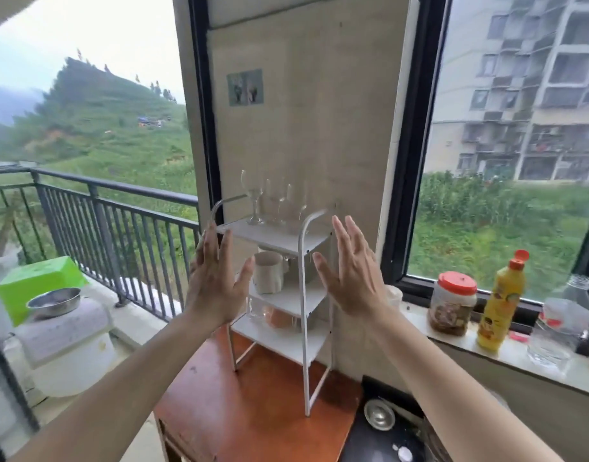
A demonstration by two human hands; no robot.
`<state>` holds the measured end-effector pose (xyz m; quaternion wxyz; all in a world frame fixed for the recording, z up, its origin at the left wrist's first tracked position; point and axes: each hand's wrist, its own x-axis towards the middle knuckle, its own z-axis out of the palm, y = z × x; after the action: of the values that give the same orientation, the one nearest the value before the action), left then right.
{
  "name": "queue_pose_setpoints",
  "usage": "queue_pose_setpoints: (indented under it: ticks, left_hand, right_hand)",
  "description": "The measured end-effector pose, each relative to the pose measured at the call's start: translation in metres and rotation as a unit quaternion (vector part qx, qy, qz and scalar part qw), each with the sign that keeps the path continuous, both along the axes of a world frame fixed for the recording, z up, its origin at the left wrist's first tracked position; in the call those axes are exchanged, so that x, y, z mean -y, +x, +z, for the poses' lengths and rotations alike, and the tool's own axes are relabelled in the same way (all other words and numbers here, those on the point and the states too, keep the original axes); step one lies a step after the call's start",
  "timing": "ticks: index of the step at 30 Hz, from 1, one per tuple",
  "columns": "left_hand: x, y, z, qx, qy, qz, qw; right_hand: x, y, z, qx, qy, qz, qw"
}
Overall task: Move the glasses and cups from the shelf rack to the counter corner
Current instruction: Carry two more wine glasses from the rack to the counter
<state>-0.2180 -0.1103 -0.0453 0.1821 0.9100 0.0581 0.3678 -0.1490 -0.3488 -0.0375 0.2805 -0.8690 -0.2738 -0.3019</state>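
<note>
A white three-tier shelf rack (pixel 305 315) stands on a reddish wooden table (pixel 253 405). Clear stemmed wine glasses (pixel 254 198) stand in a row on its top shelf. A white cup (pixel 268 272) sits on the middle shelf. On the bottom shelf are a clear glass (pixel 255 310) and a brownish cup (pixel 279 318), partly hidden. My left hand (pixel 216 278) is raised in front of the rack's left side, fingers spread, holding nothing. My right hand (pixel 349 275) is raised at the rack's right side, also spread and empty.
A stone window ledge (pixel 506 356) at right carries a red-lidded jar (pixel 453 303), a yellow bottle (pixel 501 303) and clear containers (pixel 553 331). A small metal bowl (pixel 379 414) lies on a dark surface below. At left are a balcony railing (pixel 103 225), a green box (pixel 36 283) and a steel bowl (pixel 54 301).
</note>
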Motion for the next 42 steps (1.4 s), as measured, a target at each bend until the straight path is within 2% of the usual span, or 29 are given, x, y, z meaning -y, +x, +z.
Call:
queue_pose_setpoints:
  ticks: [1, 5, 8, 13, 17, 22, 26, 33, 37, 42]
  left_hand:
    - [-0.025, 0.03, 0.005, -0.007, 0.0, -0.025, 1.0]
    - [-0.038, 0.07, 0.007, 0.009, 0.02, -0.068, 0.997]
    - [-0.073, 0.127, 0.03, 0.007, 0.02, -0.107, 0.994]
    - [-0.093, 0.193, 0.059, 0.016, -0.046, -0.127, 0.991]
    - [-0.099, 0.231, 0.062, 0.029, -0.006, -0.141, 0.99]
    - [-0.093, 0.265, 0.065, 0.067, 0.1, -0.128, 0.984]
    - [-0.085, 0.282, 0.065, 0.068, 0.14, -0.125, 0.98]
    - [-0.079, 0.276, 0.052, 0.142, 0.085, -0.168, 0.972]
    - [-0.082, 0.267, 0.046, 0.156, 0.067, -0.23, 0.958]
    - [-0.09, 0.244, 0.07, 0.16, -0.067, -0.312, 0.934]
  right_hand:
    - [-0.023, 0.021, 0.01, 0.011, 0.016, -0.021, 1.0]
    - [-0.028, 0.046, 0.034, 0.009, 0.051, -0.04, 0.998]
    - [-0.062, 0.08, 0.059, -0.025, 0.06, -0.066, 0.996]
    - [-0.089, 0.118, 0.082, -0.104, 0.075, -0.109, 0.986]
    - [-0.102, 0.135, 0.085, -0.134, 0.038, -0.131, 0.982]
    - [-0.104, 0.151, 0.084, -0.163, -0.026, -0.126, 0.978]
    - [-0.102, 0.163, 0.081, -0.182, -0.029, -0.13, 0.974]
    - [-0.105, 0.165, 0.077, -0.162, 0.038, -0.124, 0.978]
    - [-0.104, 0.162, 0.078, -0.157, 0.061, -0.109, 0.98]
    - [-0.108, 0.156, 0.086, -0.127, 0.096, -0.071, 0.985]
